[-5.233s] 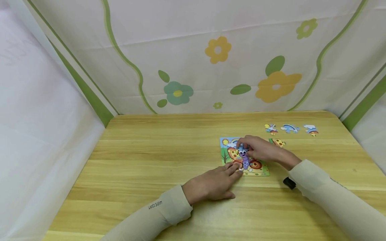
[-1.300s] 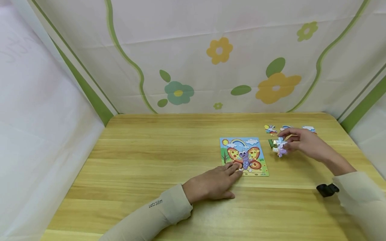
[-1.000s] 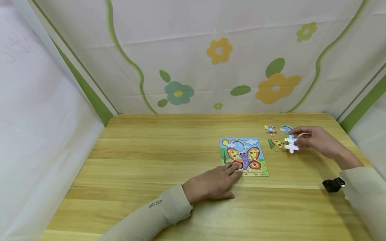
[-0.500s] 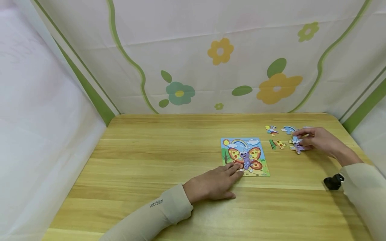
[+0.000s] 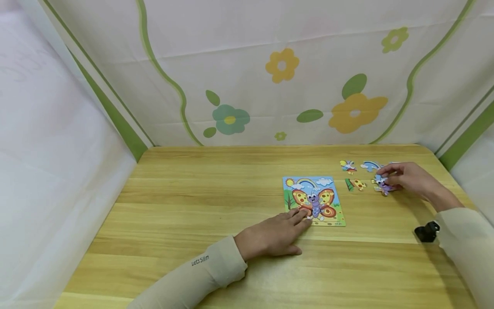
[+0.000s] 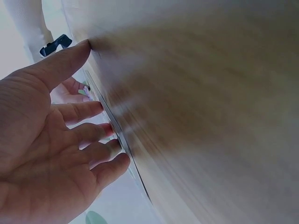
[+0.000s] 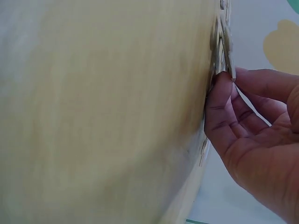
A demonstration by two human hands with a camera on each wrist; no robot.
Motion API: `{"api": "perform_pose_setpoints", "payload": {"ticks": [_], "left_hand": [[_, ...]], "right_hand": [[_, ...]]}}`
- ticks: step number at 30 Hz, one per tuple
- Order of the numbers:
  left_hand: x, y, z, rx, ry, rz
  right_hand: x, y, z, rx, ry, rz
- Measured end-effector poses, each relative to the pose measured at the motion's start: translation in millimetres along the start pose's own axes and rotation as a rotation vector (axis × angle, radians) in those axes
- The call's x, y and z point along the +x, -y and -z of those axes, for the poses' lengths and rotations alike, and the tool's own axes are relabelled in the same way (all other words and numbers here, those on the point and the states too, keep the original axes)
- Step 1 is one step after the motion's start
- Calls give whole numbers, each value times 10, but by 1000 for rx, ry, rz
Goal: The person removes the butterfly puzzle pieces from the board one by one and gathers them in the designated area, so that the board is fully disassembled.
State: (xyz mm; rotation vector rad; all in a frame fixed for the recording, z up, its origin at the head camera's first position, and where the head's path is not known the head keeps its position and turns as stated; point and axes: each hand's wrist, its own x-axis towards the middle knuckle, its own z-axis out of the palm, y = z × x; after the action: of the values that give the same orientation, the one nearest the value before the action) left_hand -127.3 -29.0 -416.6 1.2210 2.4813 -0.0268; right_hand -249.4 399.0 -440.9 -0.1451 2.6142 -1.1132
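The butterfly board [image 5: 313, 199] is touched on the worktop [image 5: 193, 214] by the left hand's [image 5: 272, 235] extended fingers, presumably for steadiness, while a purple puzzle piece [image 5: 381, 184] is edge-pinched by the right hand [image 5: 412, 178] beside loose pieces [image 5: 359, 185], likely leaving its picture visible.

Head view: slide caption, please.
Left hand touching a butterfly picture, right hand pinching a purple-and-blue puzzle piece near other loose pieces.

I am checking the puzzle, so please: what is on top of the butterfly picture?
The left grip rests its fingers on the butterfly picture at its lower left. The print beneath them is covered, not visible.
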Motion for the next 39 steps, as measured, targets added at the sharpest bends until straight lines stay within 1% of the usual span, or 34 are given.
{"api": "perform_pose_setpoints", "payload": {"ticks": [10, 17, 26, 34, 39], "left_hand": [[-3, 1, 0, -8, 3, 1], [-5, -3, -3, -15, 0, -1], [1, -9, 6, -8, 4, -3], [-9, -8, 8, -8, 9, -1], [-2, -3, 9, 4, -1, -1]], "right_hand": [[-14, 66, -36, -77, -16, 7], [-10, 64, -47, -103, -17, 5], [-17, 52, -60, -174, -50, 32], [-23, 68, -72, -204, -56, 36], [-19, 72, -76, -223, -57, 49]]}}
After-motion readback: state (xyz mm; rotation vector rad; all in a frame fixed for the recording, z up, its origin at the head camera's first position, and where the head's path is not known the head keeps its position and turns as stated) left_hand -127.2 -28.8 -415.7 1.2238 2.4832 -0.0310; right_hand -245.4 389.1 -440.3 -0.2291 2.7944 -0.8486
